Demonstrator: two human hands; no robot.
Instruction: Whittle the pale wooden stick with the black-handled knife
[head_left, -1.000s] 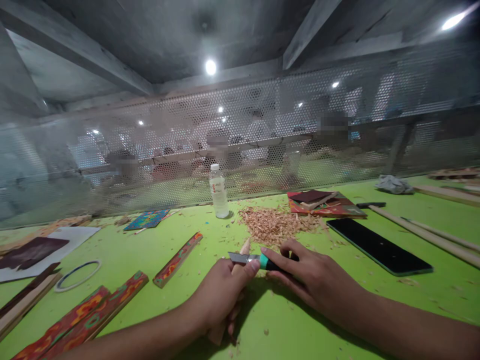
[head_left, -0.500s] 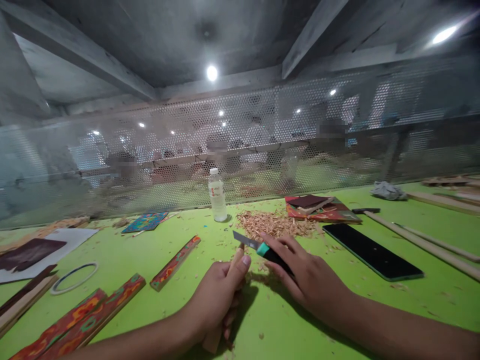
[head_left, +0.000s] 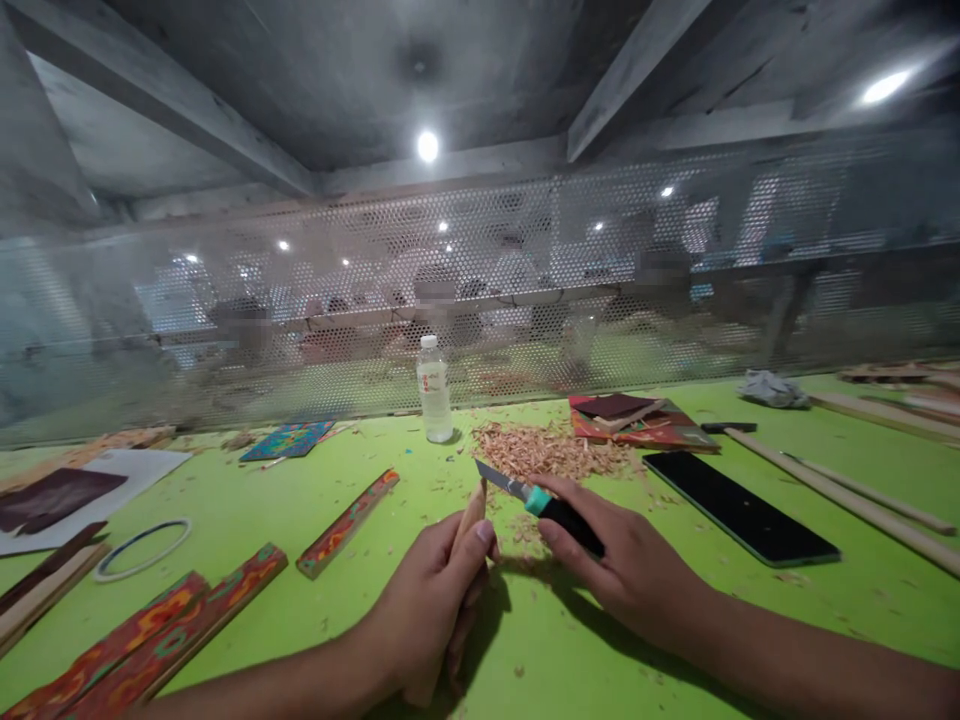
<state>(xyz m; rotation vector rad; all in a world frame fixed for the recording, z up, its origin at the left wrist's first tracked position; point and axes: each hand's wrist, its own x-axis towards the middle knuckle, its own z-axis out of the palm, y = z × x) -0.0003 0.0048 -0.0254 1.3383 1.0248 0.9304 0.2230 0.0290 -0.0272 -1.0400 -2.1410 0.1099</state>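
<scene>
My left hand is wrapped round a slim wooden stick, whose narrowed end points up and away from me. Part of the stick is hidden by the fingers. In my right hand is a utility knife with a black and teal handle. Its blade points left, close to the tip of the stick; whether they touch I cannot tell. Beyond both hands lies a heap of wood shavings on the green table.
A water bottle stands behind the hands, before a perforated metal screen. To the right are a phone and a hammer. Painted wood strips and a tape ring lie left. People are blurred beyond the screen.
My right hand has shifted slightly right and down with the knife, its blade now by the stick's tip. My left hand still grips the stick, which stands slightly more upright.
</scene>
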